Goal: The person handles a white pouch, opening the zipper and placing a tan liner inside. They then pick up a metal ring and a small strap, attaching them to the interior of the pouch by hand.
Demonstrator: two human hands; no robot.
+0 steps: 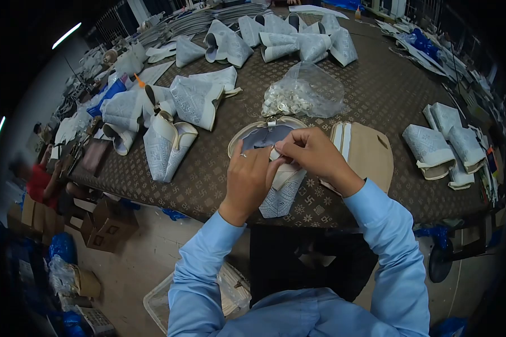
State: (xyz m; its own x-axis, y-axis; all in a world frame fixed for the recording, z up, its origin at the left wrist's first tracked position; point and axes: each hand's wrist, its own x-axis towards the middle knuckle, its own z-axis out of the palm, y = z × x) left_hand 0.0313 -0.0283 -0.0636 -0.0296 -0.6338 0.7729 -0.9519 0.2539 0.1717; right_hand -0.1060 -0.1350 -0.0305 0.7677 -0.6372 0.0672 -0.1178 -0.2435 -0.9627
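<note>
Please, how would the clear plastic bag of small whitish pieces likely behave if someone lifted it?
The clear plastic bag would probably be floppy, as its film lies crumpled. The small whitish pieces are heaped toward one side, so they would likely shift.

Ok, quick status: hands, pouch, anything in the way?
Left hand, right hand: fingers together at patterned pouch. Pouch open, lining showing. Clear plastic bag beyond, not blocking.

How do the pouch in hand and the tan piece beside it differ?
The pouch has a pale printed shell; the tan piece is mostly plain. The pouch gapes open; the tan piece looks flat. The left hand and right hand hold the pouch; neither holds the tan piece. Both share the table.
</note>
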